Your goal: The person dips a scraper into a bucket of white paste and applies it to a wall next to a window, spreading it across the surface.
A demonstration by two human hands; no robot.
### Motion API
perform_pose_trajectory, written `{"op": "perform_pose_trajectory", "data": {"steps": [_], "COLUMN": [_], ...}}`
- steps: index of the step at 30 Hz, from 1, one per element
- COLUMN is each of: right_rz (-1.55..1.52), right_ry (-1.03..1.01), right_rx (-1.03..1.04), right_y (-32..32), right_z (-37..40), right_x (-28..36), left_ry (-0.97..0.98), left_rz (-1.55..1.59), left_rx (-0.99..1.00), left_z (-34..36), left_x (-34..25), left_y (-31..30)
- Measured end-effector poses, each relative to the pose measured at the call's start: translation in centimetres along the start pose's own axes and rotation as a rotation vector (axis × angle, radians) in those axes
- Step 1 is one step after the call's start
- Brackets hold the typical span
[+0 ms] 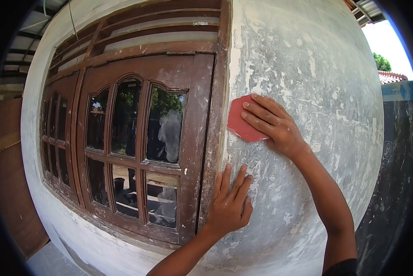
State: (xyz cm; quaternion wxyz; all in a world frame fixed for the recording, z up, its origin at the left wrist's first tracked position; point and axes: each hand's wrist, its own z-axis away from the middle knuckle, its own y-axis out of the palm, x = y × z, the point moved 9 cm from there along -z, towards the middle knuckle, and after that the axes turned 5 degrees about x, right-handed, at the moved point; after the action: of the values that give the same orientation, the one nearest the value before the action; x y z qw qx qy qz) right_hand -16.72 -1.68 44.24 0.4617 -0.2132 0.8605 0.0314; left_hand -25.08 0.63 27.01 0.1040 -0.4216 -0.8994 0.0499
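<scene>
My right hand (273,122) presses a reddish piece of sandpaper (243,123) flat against the wall (298,193), just right of the window frame. Its fingers lie over the sheet's right half, and the thumb is mostly hidden. Lower down, my left hand (229,200) rests on the wall beside the frame with its fingers spread, holding nothing. The wall is grey and patchy, with pale scraped flecks across it.
A brown wooden window (197,101) with several glass panes fills the left, with slatted vents (160,27) above it. A dark panel (390,152) stands beyond the wall's right edge. At the far left is a brown board (8,184).
</scene>
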Motion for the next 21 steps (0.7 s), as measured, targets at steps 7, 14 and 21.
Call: {"op": "perform_pose_trajectory", "data": {"steps": [7, 14, 21], "right_rz": [-0.013, -0.029, -0.019], "right_ry": [0.009, 0.027, 0.039], "right_rx": [0.023, 0.067, 0.07], "right_y": [0.2, 0.44, 0.35], "right_z": [-0.05, 0.08, 0.51], "right_x": [-0.28, -0.55, -0.69], "left_ry": [0.002, -0.002, 0.005], "left_rz": [0.019, -0.003, 0.02], "left_rx": [0.01, 0.007, 0.013], "left_z": [0.05, 0.01, 0.41], "left_x": [0.07, 0.07, 0.23], "left_y": [0.09, -0.16, -0.02]}}
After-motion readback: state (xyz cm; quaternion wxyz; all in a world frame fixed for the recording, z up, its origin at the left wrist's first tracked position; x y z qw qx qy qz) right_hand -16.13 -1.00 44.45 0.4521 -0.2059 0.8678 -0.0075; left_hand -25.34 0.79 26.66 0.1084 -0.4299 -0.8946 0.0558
